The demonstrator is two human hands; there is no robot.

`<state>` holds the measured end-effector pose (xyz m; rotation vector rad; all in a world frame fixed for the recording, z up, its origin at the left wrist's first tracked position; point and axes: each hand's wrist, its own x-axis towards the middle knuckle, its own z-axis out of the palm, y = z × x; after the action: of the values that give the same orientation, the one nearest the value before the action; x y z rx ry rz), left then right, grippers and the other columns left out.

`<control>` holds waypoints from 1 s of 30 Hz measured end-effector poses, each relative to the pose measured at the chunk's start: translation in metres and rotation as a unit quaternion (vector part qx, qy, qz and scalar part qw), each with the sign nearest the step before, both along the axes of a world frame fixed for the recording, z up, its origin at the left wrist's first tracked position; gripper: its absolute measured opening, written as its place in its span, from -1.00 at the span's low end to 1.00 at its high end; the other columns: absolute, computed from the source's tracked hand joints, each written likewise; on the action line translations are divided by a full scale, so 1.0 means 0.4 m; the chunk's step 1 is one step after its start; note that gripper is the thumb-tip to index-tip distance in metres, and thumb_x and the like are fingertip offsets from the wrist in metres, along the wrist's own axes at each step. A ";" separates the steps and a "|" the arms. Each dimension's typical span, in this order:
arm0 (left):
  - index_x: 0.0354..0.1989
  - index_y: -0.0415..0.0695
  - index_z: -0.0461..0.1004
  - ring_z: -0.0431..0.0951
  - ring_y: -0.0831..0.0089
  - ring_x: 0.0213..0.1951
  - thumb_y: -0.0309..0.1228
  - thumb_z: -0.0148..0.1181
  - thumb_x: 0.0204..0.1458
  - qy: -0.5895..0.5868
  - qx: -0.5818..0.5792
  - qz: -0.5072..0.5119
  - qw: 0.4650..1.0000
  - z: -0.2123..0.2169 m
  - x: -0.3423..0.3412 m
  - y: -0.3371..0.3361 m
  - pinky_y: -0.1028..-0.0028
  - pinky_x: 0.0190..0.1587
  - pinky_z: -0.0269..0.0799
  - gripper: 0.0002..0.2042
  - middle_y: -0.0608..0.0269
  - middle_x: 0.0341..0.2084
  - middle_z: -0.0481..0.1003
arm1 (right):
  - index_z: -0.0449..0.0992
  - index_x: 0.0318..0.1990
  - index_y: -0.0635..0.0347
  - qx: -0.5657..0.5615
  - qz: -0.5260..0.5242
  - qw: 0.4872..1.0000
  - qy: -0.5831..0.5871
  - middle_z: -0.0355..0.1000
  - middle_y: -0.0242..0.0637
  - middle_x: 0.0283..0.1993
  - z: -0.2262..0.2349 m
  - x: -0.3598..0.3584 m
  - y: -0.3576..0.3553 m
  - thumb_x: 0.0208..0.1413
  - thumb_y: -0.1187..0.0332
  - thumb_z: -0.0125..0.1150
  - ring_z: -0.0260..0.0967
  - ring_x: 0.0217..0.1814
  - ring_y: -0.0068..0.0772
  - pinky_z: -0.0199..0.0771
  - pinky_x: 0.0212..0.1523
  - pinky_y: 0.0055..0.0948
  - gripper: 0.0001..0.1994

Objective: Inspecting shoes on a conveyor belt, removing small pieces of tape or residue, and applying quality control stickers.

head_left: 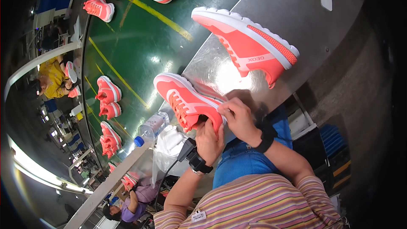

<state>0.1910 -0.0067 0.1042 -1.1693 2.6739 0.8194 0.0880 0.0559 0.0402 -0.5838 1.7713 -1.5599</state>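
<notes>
A coral sneaker [186, 99] with a white sole and orange laces lies tilted over the near edge of the metal table, heel toward me. My left hand [208, 141] is closed round its heel and collar, the thumb and fingers at the opening. At the white sole near the heel, my right hand [239, 118] pinches with bent fingers; whatever lies between the fingertips is too small to make out. Beyond, a second coral sneaker [250, 42] rests on its side on the metal top, its sole facing away from me.
A clear bottle [153, 127] with a blue cap and crumpled white plastic [170, 141] lie left of my hands. Several coral sneakers [109, 91] stand on the green conveyor [140, 51]. Two co-workers sit beyond it, one in yellow [54, 78], one in purple [129, 212].
</notes>
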 end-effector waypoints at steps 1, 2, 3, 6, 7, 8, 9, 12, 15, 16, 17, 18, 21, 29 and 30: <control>-0.14 -0.32 0.29 0.46 -0.08 -0.35 -0.46 0.16 -0.08 -0.001 -0.003 0.001 1.000 -0.001 0.000 -0.004 0.16 -0.32 0.37 -0.67 -0.17 -0.40 0.43 | 0.49 -0.39 0.29 -0.003 0.001 1.000 -0.001 0.36 -0.21 -0.43 0.007 0.016 0.012 -0.02 0.53 0.14 0.35 -0.44 -0.38 0.34 -0.44 -0.53 -0.96; -0.14 -0.32 0.29 0.46 -0.08 -0.35 -0.46 0.16 -0.08 0.002 -0.004 0.001 1.000 0.001 -0.001 -0.001 0.17 -0.33 0.37 -0.67 -0.17 -0.40 0.43 | 0.48 -0.39 0.29 -0.004 -0.018 0.999 -0.028 0.36 -0.20 -0.42 0.018 0.032 0.029 -0.02 0.53 0.13 0.36 -0.43 -0.36 0.35 -0.42 -0.51 -0.96; -0.14 -0.32 0.30 0.46 -0.08 -0.35 -0.46 0.16 -0.08 0.005 -0.005 0.002 1.000 0.003 -0.002 0.000 0.17 -0.33 0.37 -0.67 -0.17 -0.40 0.43 | 0.48 -0.39 0.29 -0.004 -0.037 0.998 -0.055 0.37 -0.20 -0.42 0.023 0.039 0.038 -0.01 0.53 0.12 0.37 -0.42 -0.33 0.35 -0.41 -0.50 -0.96; -0.14 -0.33 0.30 0.46 -0.08 -0.34 -0.45 0.16 -0.07 0.004 -0.009 0.005 1.000 0.000 -0.008 0.007 0.17 -0.33 0.37 -0.67 -0.16 -0.41 0.43 | 0.47 -0.40 0.29 0.002 -0.009 0.999 -0.041 0.37 -0.17 -0.41 0.009 -0.005 0.007 -0.03 0.54 0.11 0.35 -0.41 -0.25 0.35 -0.39 -0.44 -0.96; -0.14 -0.33 0.30 0.46 -0.08 -0.34 -0.45 0.16 -0.07 0.003 -0.009 0.002 1.000 0.003 -0.008 0.008 0.17 -0.33 0.37 -0.67 -0.16 -0.41 0.43 | 0.47 -0.40 0.29 -0.003 0.007 1.000 -0.010 0.36 -0.17 -0.41 0.001 -0.021 -0.009 -0.03 0.54 0.11 0.34 -0.41 -0.23 0.34 -0.40 -0.42 -0.96; -0.14 -0.32 0.30 0.46 -0.08 -0.34 -0.46 0.16 -0.07 -0.009 -0.003 0.006 1.000 0.005 -0.009 0.009 0.17 -0.32 0.37 -0.67 -0.16 -0.40 0.43 | 0.47 -0.40 0.28 0.014 0.024 1.000 -0.012 0.35 -0.16 -0.43 0.004 -0.030 -0.015 -0.04 0.53 0.10 0.34 -0.41 -0.17 0.33 -0.39 -0.39 -0.95; -0.13 -0.32 0.30 0.46 -0.08 -0.33 -0.46 0.16 -0.06 -0.021 0.002 0.010 1.000 0.006 -0.011 0.011 0.17 -0.31 0.37 -0.67 -0.17 -0.39 0.43 | 0.47 -0.40 0.28 0.015 0.021 1.000 -0.014 0.35 -0.16 -0.43 0.009 -0.029 -0.002 -0.04 0.53 0.10 0.34 -0.41 -0.17 0.33 -0.39 -0.39 -0.95; -0.13 -0.31 0.31 0.47 -0.06 -0.33 -0.47 0.15 -0.06 -0.013 -0.005 0.013 1.000 0.006 -0.004 0.008 0.19 -0.31 0.38 -0.68 -0.16 -0.36 0.43 | 0.46 -0.42 0.28 0.028 0.096 0.995 -0.009 0.33 -0.21 -0.44 0.026 -0.008 0.077 -0.03 0.54 0.11 0.33 -0.40 -0.30 0.32 -0.35 -0.46 -0.98; -0.12 -0.29 0.31 0.48 -0.03 -0.32 -0.48 0.15 -0.05 0.024 -0.024 0.015 0.999 -0.009 0.033 0.009 0.22 -0.31 0.39 -0.69 -0.13 -0.35 0.43 | 0.45 -0.40 0.26 0.018 0.027 0.985 -0.169 0.32 -0.30 -0.42 0.042 -0.007 0.114 -0.01 0.54 0.13 0.30 -0.39 -0.50 0.30 -0.35 -0.54 -0.99; -0.12 -0.29 0.31 0.48 -0.03 -0.32 -0.48 0.15 -0.05 0.022 -0.024 0.012 0.999 -0.011 0.043 0.012 0.22 -0.31 0.39 -0.69 -0.13 -0.35 0.43 | 0.44 -0.37 0.24 0.017 -0.009 0.981 -0.194 0.31 -0.37 -0.41 0.042 -0.021 0.107 0.02 0.53 0.13 0.26 -0.37 -0.61 0.28 -0.35 -0.60 -0.98; -0.13 -0.29 0.32 0.49 -0.01 -0.31 -0.48 0.15 -0.05 0.030 -0.016 0.024 0.999 -0.011 0.053 0.014 0.24 -0.30 0.40 -0.69 -0.11 -0.35 0.44 | 0.43 -0.37 0.24 0.017 -0.012 0.974 -0.225 0.32 -0.37 -0.40 0.060 -0.046 0.093 0.02 0.52 0.13 0.27 -0.37 -0.61 0.28 -0.35 -0.63 -0.98; -0.13 -0.28 0.32 0.50 0.01 -0.30 -0.49 0.16 -0.06 0.039 -0.009 0.036 0.999 -0.009 0.062 0.017 0.26 -0.30 0.40 -0.70 -0.08 -0.34 0.44 | 0.43 -0.38 0.24 -0.003 -0.006 0.979 -0.203 0.32 -0.35 -0.41 0.060 -0.041 0.083 0.01 0.53 0.14 0.29 -0.37 -0.58 0.29 -0.36 -0.61 -0.98; -0.14 -0.27 0.33 0.51 0.03 -0.28 -0.50 0.17 -0.07 0.062 0.022 0.055 0.996 -0.010 0.083 0.020 0.30 -0.28 0.40 -0.70 -0.06 -0.32 0.45 | 0.44 -0.42 0.23 -0.021 0.018 0.993 -0.118 0.33 -0.31 -0.41 0.029 0.000 0.057 -0.05 0.54 0.16 0.31 -0.36 -0.48 0.30 -0.36 -0.55 -0.96; -0.15 -0.29 0.36 0.47 -0.01 -0.26 -0.51 0.20 -0.11 0.103 0.062 0.071 0.990 -0.034 0.138 0.022 0.24 -0.17 0.36 -0.68 -0.06 -0.35 0.46 | 0.47 -0.48 0.16 -0.006 0.078 0.995 0.063 0.30 -0.28 -0.47 0.040 0.012 -0.028 -0.17 0.53 0.19 0.23 -0.34 -0.23 0.21 -0.27 -0.35 -0.94; -0.15 -0.29 0.37 0.47 0.00 -0.26 -0.52 0.20 -0.11 0.108 0.061 0.063 0.990 -0.034 0.140 0.025 0.25 -0.17 0.36 -0.69 -0.05 -0.35 0.46 | 0.47 -0.48 0.16 -0.010 0.079 0.995 0.066 0.30 -0.28 -0.47 0.043 0.014 -0.025 -0.17 0.53 0.19 0.23 -0.34 -0.23 0.21 -0.27 -0.35 -0.94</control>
<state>0.2468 0.0031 0.0906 -1.3003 2.6898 1.1755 0.0937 0.0461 0.0575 -0.8332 1.7604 -1.4615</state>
